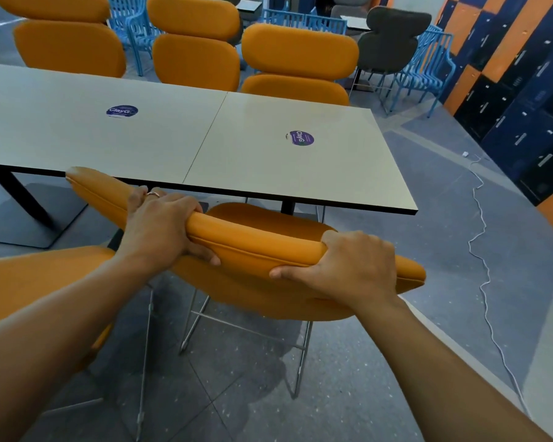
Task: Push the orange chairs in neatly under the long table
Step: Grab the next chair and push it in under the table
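Observation:
An orange chair (256,244) on thin metal legs stands at the near side of the long pale table (77,138). Its seat reaches partly under the table edge and its padded top bar runs slanted across the view. My left hand (163,228) is clamped over the left part of that bar. My right hand (351,266) grips the bar further right, thumb underneath. A second orange chair (39,282) sits at my lower left, partly behind my left forearm. Three orange chairs (297,59) line the far side of the table.
Black table legs and a flat base plate (35,218) stand under the table at left. Blue slatted chairs (425,65) and a dark grey chair (393,39) crowd the back right. A white cable (484,250) snakes along the floor at right, beside blue and orange lockers (524,90).

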Tool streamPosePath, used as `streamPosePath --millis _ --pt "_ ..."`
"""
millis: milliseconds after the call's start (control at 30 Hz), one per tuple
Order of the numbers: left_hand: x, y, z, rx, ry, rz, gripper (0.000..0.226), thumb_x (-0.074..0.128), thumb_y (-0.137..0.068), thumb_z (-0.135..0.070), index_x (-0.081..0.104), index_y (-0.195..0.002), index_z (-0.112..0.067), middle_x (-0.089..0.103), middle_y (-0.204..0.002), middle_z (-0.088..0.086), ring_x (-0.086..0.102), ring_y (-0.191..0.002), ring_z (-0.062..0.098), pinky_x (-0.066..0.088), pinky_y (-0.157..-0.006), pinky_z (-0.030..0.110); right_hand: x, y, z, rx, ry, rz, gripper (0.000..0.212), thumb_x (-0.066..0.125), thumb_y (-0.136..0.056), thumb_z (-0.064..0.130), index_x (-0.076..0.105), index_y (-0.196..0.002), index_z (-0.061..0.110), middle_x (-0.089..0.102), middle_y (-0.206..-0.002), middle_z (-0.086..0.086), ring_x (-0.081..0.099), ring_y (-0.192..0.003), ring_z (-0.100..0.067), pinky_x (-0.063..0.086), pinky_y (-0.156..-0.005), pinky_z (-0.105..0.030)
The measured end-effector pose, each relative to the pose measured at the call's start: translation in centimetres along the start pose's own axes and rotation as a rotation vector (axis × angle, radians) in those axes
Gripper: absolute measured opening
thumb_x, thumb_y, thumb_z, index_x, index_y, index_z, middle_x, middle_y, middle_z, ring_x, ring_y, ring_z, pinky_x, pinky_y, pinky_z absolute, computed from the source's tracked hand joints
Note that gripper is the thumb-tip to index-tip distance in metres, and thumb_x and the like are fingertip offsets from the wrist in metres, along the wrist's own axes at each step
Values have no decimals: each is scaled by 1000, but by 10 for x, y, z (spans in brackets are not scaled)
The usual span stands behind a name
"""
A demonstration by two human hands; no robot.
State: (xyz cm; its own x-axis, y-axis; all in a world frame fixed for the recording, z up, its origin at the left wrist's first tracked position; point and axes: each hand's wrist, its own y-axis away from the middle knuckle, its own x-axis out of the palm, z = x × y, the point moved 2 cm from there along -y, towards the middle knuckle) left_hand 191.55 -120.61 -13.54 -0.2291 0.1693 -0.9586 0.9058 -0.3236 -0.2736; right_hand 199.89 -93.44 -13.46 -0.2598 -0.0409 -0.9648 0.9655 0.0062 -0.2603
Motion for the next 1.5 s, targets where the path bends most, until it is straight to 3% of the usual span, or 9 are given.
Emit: streamPosePath --millis 167,267,567,833,1000,1233,1500 --pt "1 8 12 -3 -3 23 99 41 -38 -99 60 -102 -26 64 -99 -1 56 -105 27 20 -108 51 5 7 15 42 -8 -4 92 15 -52 109 57 -75 30 57 -71 10 53 -62 -11 45 -60 -26" --pt "-3 13 10 -20 22 46 94 45 -36 -91 60 -102 -25 63 -100 0 55 -105 28 18 -110 51 3 16 22 78 -23 16 95 14 -49 109 57 -80 31 60 -75 9 56 -66 -12 47 -62 -28" --pt "-3 32 19 30 7 33 93 44 -34 -99 57 -95 -30 59 -93 -5 51 -100 25 23 -102 49 -6 46 39 137 28 60 84 25 -48 108 46 -71 30 47 -67 10 48 -63 -11 34 -59 -27" --pt "7 -3 18 43 12 13 88 41 -36 -97 57 -93 -31 59 -91 -7 52 -98 24 25 -102 51 1 12 20 101 23 10 89 15 -48 109 49 -65 29 48 -62 11 47 -55 -9 37 -56 -24" --pt "13 -21 5 26 43 -4 98 33 -35 -101 59 -95 -28 60 -92 -5 53 -98 27 27 -102 52 6 -9 -3 64 23 39 93 14 -49 109 55 -78 31 56 -72 10 52 -63 -11 40 -59 -25" --pt "23 -60 -23 -40 62 6 98 39 -32 -97 58 -99 -28 61 -98 -4 53 -105 25 18 -107 48 15 -51 -47 21 30 42 88 21 -51 109 52 -70 29 54 -65 11 52 -60 -9 38 -58 -26" --pt "34 -86 -48 -70 83 7 86 59 -38 -89 60 -99 -28 60 -97 -6 50 -107 22 17 -104 43 23 -81 -87 -14 34 27 96 18 -47 111 60 -76 29 58 -64 12 54 -59 -8 48 -58 -27"
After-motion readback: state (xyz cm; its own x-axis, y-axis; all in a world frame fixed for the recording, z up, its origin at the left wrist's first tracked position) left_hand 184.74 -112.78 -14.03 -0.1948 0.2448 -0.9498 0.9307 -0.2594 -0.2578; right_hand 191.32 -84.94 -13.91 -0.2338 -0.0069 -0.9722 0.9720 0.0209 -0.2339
